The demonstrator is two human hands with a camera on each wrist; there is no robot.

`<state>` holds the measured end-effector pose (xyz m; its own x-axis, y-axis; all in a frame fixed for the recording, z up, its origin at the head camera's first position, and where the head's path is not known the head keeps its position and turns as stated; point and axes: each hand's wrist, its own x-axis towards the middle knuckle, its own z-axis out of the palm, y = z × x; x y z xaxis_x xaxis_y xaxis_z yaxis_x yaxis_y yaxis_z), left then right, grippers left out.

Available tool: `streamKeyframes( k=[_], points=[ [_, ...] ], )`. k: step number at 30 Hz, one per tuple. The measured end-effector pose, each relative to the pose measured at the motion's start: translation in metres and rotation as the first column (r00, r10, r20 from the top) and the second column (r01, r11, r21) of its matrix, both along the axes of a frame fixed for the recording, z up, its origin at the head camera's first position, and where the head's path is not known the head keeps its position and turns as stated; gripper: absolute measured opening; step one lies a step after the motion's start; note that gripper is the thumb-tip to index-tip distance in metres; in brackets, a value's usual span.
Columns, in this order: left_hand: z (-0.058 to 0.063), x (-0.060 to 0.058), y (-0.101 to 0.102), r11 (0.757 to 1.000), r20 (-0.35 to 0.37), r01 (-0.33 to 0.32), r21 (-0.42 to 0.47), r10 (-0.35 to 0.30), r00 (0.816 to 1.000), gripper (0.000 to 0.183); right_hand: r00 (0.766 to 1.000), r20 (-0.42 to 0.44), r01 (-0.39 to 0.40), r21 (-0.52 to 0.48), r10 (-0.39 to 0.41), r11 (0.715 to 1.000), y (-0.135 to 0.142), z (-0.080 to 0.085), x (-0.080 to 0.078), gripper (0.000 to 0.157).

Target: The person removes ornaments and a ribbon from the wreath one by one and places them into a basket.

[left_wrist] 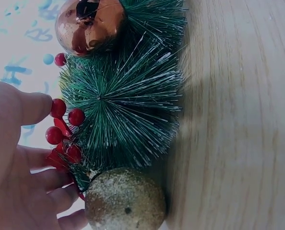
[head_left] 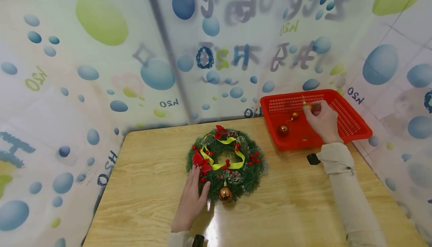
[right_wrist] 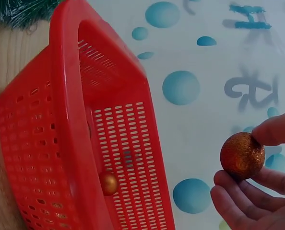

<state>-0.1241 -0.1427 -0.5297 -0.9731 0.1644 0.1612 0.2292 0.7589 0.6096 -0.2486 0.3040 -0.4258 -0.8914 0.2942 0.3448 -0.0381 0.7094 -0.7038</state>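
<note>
A green Christmas wreath [head_left: 251, 177] with red flowers, berries, pine cones and a yellow ribbon lies on the wooden table. My left hand [head_left: 191, 198] rests against its left side, fingers extended over a red flower [head_left: 200, 163]. In the left wrist view, the thumb is right at some red berries [left_wrist: 54, 135]. A shiny copper bauble [head_left: 225, 194] hangs at the wreath's near edge, and a gold glitter ball [left_wrist: 125, 201] sits close to my fingers. Above the red basket [head_left: 354, 132], my right hand [head_left: 323, 121] pinches a glittery copper bauble [right_wrist: 242, 155] between thumb and fingers.
Inside the basket lie a shiny copper bauble [head_left: 282, 130] and a smaller orange one [head_left: 295, 116]. The basket stands at the table's back right corner, close to a patterned curtain [head_left: 229, 78] that runs behind and along the sides of the table [head_left: 148, 179].
</note>
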Motion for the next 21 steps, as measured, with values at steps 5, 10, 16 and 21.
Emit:
streamKeyframes(
  k=[5, 10, 16, 21],
  points=[
    [-0.002, -0.001, -0.001, 1.0, -0.02, 0.0, -0.002, 0.0, 1.0, 0.067, 1.0, 0.015, 0.02, -0.003, -0.02, 1.0, 0.008, -0.006, -0.007, 0.047],
    [-0.003, 0.003, 0.0, 1.0, -0.016, -0.007, 0.005, 0.007, 1.0, 0.067, 0.998, 0.054, 0.022, -0.014, -0.022, 1.0, 0.019, -0.013, -0.013, 0.05],
    [0.0, 0.001, 0.002, 1.0, 0.002, 0.0, 0.003, 0.0, 1.0, 0.069, 0.996, 0.067, 0.059, -0.037, -0.057, 0.998, 0.029, -0.018, -0.013, 0.052],
    [0.0, 0.001, 0.002, 1.0, 0.018, -0.005, -0.002, 0.005, 1.0, 0.068, 0.996, 0.065, 0.071, -0.053, -0.068, 0.996, 0.028, -0.019, -0.012, 0.052]
  ],
)
